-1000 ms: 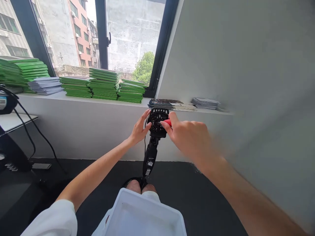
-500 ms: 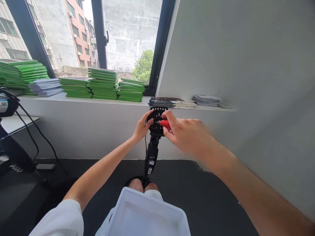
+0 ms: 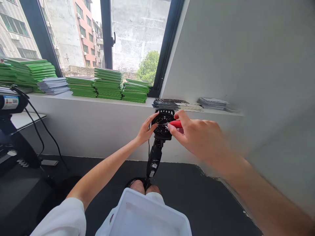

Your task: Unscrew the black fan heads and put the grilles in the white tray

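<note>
In front of me stands a black pedestal fan, its round, slotted head (image 3: 165, 112) bare of any grille or blades. My left hand (image 3: 145, 131) grips the left edge of this head, with the thumb on its front face. In my right hand (image 3: 194, 131) is a screwdriver (image 3: 175, 124) with a red handle, pinched between thumb and fingers. Its thin shaft points left across the middle of the fan head; where the tip rests I cannot tell. Below the head, the black post (image 3: 154, 157) carries a knob and several buttons.
A white plastic tray (image 3: 157, 209) lies on my lap. Green stacks (image 3: 108, 83) and papers (image 3: 213, 103) line the window sill (image 3: 110, 104). Another black device (image 3: 12, 103) with hanging cables stands at left. A white wall (image 3: 246, 49) rises at right.
The view has shifted, so everything sits slightly farther right. My right hand and the screwdriver have drawn a little rightward from the fan head. My left hand keeps its hold.
</note>
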{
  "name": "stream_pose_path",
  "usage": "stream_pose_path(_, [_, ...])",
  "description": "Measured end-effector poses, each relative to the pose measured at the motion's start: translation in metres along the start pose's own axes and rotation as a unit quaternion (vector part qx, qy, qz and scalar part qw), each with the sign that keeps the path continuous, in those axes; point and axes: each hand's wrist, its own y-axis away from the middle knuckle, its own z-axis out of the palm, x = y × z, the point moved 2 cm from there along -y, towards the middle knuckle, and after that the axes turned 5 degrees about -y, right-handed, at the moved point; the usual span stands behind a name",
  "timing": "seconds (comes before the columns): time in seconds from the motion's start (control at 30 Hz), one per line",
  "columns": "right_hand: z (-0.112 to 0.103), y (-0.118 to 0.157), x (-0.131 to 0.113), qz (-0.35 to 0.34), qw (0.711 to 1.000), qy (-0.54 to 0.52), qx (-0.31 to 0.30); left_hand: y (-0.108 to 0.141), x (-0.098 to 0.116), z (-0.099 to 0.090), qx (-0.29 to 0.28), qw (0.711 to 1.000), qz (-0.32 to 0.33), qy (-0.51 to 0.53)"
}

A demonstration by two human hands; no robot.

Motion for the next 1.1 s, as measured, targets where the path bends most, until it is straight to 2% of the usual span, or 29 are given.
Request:
stream_pose_path(0.07, [0.002,0.000,0.000,-0.008,1.000,-0.012,-0.012,0.002,-0.002,0.001,-0.007,1.000,0.002,-0.002])
stream_pose_path(0.2, [0.003,0.001,0.005,0.054,0.997,0.050,0.020,0.007,-0.009,0.005,0.002,1.000,-0.007,-0.012])
stream_pose_path(0.27, [0.004,0.002,0.006,0.032,0.999,0.010,0.015,0.009,-0.011,0.006,0.011,0.999,-0.010,-0.035])
stream_pose_path(0.37, [0.006,0.004,0.005,-0.022,0.999,-0.040,-0.006,0.010,-0.008,0.007,-0.003,0.997,0.010,-0.080])
stream_pose_path(0.5, [0.004,0.007,0.002,0.016,0.997,0.057,0.051,0.009,-0.003,0.008,-0.012,0.993,0.021,-0.114])
stream_pose_path(0.57, [0.004,0.008,-0.001,-0.007,0.997,0.049,0.064,0.009,-0.002,0.008,-0.014,0.993,0.021,-0.118])
stream_pose_path(0.67, [0.006,0.008,-0.004,-0.070,0.997,0.000,0.028,0.008,-0.005,0.008,-0.010,0.993,0.014,-0.115])
stream_pose_path(0.73, [0.007,0.008,-0.004,-0.053,0.998,0.024,0.016,0.008,-0.006,0.008,-0.007,0.994,0.008,-0.111])
stream_pose_path(0.83, [0.004,0.008,-0.003,-0.009,0.997,0.062,0.036,0.008,-0.003,0.012,-0.008,0.995,0.008,-0.098])
stream_pose_path(0.97, [0.004,0.007,-0.006,-0.085,0.996,0.009,0.011,0.008,0.002,0.016,0.022,0.996,-0.025,-0.085])
stream_pose_path(1.1, [0.001,0.006,-0.003,-0.012,0.995,0.094,0.030,0.008,0.004,0.017,0.036,0.996,-0.041,-0.068])
